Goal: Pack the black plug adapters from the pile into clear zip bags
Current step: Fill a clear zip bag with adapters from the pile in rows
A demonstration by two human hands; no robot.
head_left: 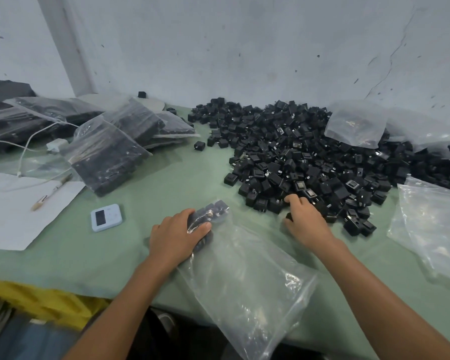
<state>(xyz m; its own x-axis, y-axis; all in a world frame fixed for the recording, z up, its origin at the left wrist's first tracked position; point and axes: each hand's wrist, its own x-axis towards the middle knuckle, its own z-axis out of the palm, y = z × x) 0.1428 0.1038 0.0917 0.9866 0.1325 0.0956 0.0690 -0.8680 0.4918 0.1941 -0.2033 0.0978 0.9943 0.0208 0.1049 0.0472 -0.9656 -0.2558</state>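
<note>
A strip of bare table [182,172] runs between the full bags [107,154] on the left and the heap of black plug adapters [309,157] on the right. A white timer [106,217] and a paper sheet [16,216] sit at the left. A clear zip bag [244,281] lies across the front. Empty bags [431,224] crowd the right. The wall [244,48] shuts the back.

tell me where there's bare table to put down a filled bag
Bare green table runs between the filled bags and the pile, down to the timer. Another strip lies along the near edge, below the white paper and beside the left hand. The right side is crowded: pile and empty bags.
</note>
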